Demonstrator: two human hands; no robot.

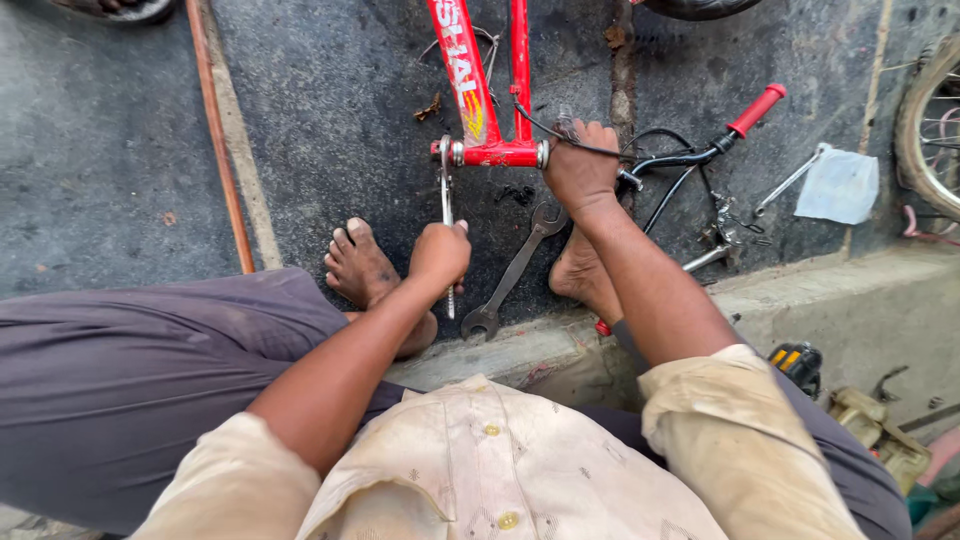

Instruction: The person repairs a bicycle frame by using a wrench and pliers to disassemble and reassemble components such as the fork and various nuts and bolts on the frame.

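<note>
Head view: left hand (438, 255) is closed around a spanner (446, 215) fitted at the red bike frame (490, 152); right hand (580, 165) grips the frame's other end.

Both arms stretched forward and down, left hand (440, 253) in a closed grip, right hand (581, 165) fisted, bare forearms

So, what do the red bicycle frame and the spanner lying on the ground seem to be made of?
The red bicycle frame looks like metal tubing under glossy red paint, bare silvery at the bottom bracket ends. The spanner looks like dull grey steel, unpainted, with a worn matte surface.
</note>
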